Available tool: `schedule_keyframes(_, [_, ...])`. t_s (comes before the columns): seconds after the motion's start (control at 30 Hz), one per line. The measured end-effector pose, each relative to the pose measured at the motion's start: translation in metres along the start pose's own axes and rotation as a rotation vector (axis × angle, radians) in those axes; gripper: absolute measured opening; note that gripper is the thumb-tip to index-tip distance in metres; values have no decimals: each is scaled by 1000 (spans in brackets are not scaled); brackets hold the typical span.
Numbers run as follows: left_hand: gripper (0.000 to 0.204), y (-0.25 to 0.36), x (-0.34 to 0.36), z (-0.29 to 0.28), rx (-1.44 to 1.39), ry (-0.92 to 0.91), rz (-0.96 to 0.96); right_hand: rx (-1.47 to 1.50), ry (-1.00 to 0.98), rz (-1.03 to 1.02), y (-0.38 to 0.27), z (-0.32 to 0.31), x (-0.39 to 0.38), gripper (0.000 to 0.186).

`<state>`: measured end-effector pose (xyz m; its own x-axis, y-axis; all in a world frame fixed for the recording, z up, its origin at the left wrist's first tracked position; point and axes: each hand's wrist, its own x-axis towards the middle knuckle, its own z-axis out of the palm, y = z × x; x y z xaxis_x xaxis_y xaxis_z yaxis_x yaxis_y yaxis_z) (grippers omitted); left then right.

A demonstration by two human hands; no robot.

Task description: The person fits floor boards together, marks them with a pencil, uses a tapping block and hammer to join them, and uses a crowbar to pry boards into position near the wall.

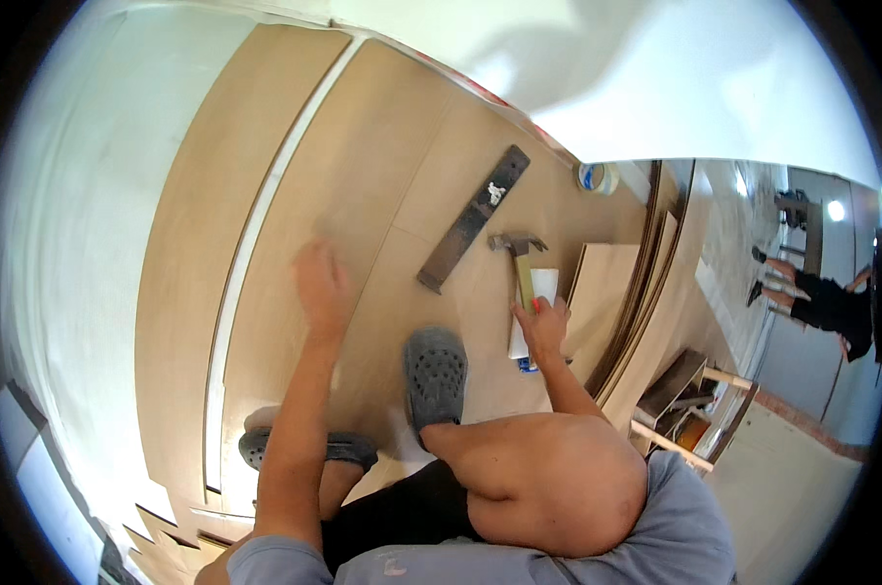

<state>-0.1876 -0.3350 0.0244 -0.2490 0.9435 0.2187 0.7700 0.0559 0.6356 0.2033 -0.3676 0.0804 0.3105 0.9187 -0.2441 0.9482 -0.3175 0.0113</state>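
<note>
My right hand (544,330) is closed round the handle of a claw hammer (524,268), whose dark head points away from me above the wood-look floor planks (363,166). My left hand (322,283) hovers over or rests on the planks to the left; motion smears its fingers. Between the hands and farther off lies a long dark flat metal bar (475,219) with a white smudge on it. Under the hammer handle is a white flat item (546,286), partly covered by my hand. A small blue object (529,367) shows just below it.
A roll of tape (598,178) sits near the white wall (704,88). Stacked planks (646,292) stand at the right, beside a wooden crate-like frame (683,400). A white gap (265,214) runs between planks at left. Another person (831,307) is far right.
</note>
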Motion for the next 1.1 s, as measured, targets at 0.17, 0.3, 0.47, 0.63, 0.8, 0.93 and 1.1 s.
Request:
schedule_keyframes(0.17, [27,45,-25,14,-207,-247,24,242,117,-100,34,16,-7,53])
schedule_keyframes(0.3, [31,63,-18,3,-597,-664,-420,320,114,-314,3,-9,-4,42])
schedule_keyframes(0.47, [53,53,-8,4,-1463,-846,-789,399,-30,-722,-75,-45,24,40])
schedule_keyframes(0.63, [64,26,-13,8,-1487,-884,-592,540,-245,-1051,-145,-48,49,39])
schedule_keyframes(0.8, [73,22,-20,-25,-1507,-691,-680,473,-435,-1143,-183,-46,57,44])
schedule_keyframes(0.93, [69,24,-14,-43,-1553,-533,-534,473,-512,-1175,-200,-50,58,45])
schedule_keyframes(1.1, [55,9,-17,-39,-1093,-677,-782,548,-549,-1183,-207,-51,53,41])
